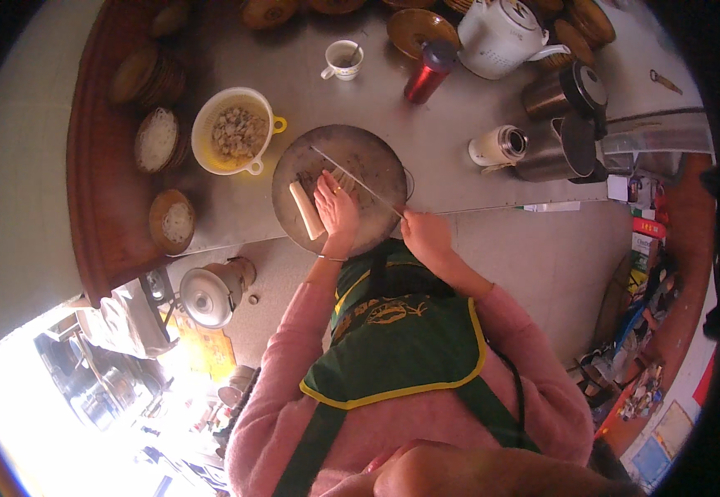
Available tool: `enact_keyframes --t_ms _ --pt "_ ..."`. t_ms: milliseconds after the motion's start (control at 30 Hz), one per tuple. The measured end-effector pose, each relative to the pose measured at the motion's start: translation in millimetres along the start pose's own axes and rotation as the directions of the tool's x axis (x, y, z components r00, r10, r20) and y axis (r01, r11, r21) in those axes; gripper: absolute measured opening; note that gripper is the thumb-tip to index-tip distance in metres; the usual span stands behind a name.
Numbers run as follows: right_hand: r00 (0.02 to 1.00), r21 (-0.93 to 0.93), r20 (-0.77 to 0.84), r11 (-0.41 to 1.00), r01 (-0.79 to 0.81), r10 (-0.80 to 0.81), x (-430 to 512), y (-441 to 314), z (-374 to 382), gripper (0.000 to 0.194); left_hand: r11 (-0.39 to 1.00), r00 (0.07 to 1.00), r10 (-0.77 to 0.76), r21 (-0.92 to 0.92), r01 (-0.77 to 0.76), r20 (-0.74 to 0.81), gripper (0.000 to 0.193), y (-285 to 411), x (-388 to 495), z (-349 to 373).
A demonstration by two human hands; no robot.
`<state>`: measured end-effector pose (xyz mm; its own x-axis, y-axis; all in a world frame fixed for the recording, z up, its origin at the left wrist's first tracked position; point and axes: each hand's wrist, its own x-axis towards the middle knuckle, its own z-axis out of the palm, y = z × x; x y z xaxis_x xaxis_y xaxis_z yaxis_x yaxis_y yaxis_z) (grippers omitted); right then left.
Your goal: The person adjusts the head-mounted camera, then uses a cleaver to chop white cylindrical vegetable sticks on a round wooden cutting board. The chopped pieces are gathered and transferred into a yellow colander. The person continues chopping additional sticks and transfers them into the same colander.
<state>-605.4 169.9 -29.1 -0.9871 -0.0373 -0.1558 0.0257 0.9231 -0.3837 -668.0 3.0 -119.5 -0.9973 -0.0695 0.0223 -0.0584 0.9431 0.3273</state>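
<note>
On a round cutting board (375,146), my left hand (339,211) lies palm down with a ring on one finger. Its fingertips hold pale food pieces (346,181), which appear sliced, against the board. My right hand (427,236) is closed around the handle of a knife (360,182). Seen nearly edge-on, the blade slants across the board just beyond my left fingertips. A long pale stick of food (306,211), perhaps a peeled root, rests left of my left hand. My fingers partly cover the food, and my right fist hides the knife handle.
Left of the board is a colander (201,146) of chopped food. Small bowls (160,220) line the table's left edge. Beyond stand a cup (342,61), a red flask (427,74) and a white kettle (495,43). An open-topped thermos (487,148) and metal jugs (543,149) stand right.
</note>
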Motion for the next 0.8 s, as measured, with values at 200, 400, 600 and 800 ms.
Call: enact_keyframes --t_ms 200,400,600,800 --pt "0.998 0.001 0.071 1.000 0.003 -0.003 2.2 -2.8 13.9 0.014 0.991 0.998 0.044 0.124 -0.048 0.035 0.049 -4.1 3.2 9.8" --pt "0.964 -0.118 0.256 0.992 -0.040 0.069 12.7 2.6 39.1 0.016 0.985 0.998 0.052 0.165 -0.058 0.040 0.044 -6.9 4.2 17.1" --pt "0.980 0.001 0.194 0.999 -0.049 0.047 16.6 6.6 32.1 0.018 0.996 0.999 0.027 0.082 -0.029 0.018 0.054 -1.4 1.5 1.8" --pt "0.978 -0.015 0.208 0.999 -0.033 0.036 8.0 -5.3 15.3 0.021 1.000 1.000 -0.002 0.001 0.002 0.009 0.059 -11.0 -6.2 -4.2"
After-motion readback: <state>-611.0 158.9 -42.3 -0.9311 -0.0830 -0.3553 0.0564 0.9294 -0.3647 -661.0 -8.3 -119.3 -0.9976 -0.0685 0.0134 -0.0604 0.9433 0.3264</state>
